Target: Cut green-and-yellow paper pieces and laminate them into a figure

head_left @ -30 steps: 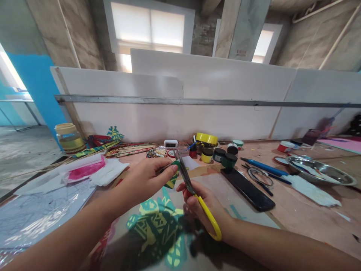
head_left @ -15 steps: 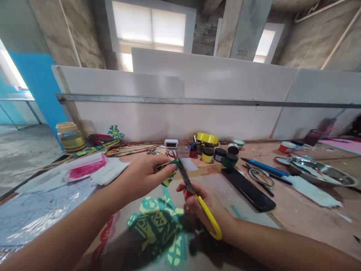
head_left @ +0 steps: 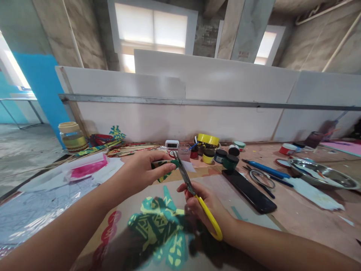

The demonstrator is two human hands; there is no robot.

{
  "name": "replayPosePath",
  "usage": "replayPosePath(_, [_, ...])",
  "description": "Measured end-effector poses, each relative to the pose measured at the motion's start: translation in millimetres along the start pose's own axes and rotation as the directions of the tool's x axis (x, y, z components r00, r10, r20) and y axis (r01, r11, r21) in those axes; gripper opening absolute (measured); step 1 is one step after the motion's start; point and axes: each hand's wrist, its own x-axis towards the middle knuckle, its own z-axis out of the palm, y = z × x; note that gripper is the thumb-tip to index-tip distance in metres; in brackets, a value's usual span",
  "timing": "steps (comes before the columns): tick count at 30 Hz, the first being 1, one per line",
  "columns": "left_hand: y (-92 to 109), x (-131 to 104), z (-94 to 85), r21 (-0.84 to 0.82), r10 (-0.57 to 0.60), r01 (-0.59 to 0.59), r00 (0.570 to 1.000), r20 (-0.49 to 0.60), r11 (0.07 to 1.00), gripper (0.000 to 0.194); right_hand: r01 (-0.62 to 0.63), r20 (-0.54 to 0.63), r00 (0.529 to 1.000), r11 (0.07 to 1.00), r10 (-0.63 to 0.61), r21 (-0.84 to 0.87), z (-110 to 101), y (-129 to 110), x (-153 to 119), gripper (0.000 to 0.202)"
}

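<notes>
One green cutout [head_left: 166, 177] is pinched between the thumb and fingers of the left hand [head_left: 141, 167], above the table [head_left: 299, 222]. It projects from the fingertips toward the right hand [head_left: 201, 210], its lower part hanging beneath the thumb. The right hand is curled about the yellow handles of the scissors [head_left: 190, 187], whose blades point toward the table's far edge, just beside the cutout's right end. Contact between blade and cutout cannot be confirmed from this angle.

Below both hands, near the table's front edge, lies a painted figure [head_left: 159, 222] in green and yellow, partly in shadow. To the right of the right hand lies a black phone [head_left: 249, 192], well apart from the cutout. Beyond the phone, toward the right edge, are a blue knife [head_left: 266, 169], a white cloth [head_left: 316, 194] and a metal bowl [head_left: 352, 184].

Along the far edge, beyond the hands, stand a white timer [head_left: 172, 144], a yellow jar [head_left: 208, 156] and a yellow tape roll [head_left: 208, 140]. Thin sticks [head_left: 135, 149] lie left of the timer. A glass jar [head_left: 72, 141] with a tan lid stands at the far left corner.
</notes>
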Motion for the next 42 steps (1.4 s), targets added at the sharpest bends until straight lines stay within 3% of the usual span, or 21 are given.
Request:
replayPosePath(3, [-1.0, 0.8, -2.0, 0.032, 0.044, -0.042, 0.998, -0.048, 0.999, 0.026, -0.014, 0.022, 1.0, 1.0, 0.014, 0.002, -0.2, -0.6, 0.4, 0.052])
replayPosePath(11, [-0.5, 0.1, -7.7, -0.047, -0.027, 0.023, 0.996, -0.089, 0.999, 0.03, -0.018, 0.018, 1.0, 1.0, 0.018, -0.008, -1.3, 2.0, 1.2, 0.047])
replayPosePath(17, [-0.4, -0.7, -8.8, -0.05, -0.038, 0.034, 0.996, -0.079, 0.998, 0.031, 0.006, 0.034, 0.999, 0.999, -0.004, -0.047, -1.4, -0.8, -1.0, 0.053])
replayPosePath(24, [2.5, -1.2, -4.3, -0.048, 0.036, -0.039, 0.998, -0.059, 0.998, 0.023, 0.069, 0.094, 0.994, 0.993, -0.06, -0.094, -2.2, -3.0, -2.9, 0.069])
replayPosePath(42, [0.3, -0.3, -1.9, -0.087, 0.035, -0.035, 0.999, 0.0, 0.996, 0.024, 0.072, 0.07, 0.995, 0.995, -0.067, -0.064, -4.9, 2.2, -3.1, 0.064])
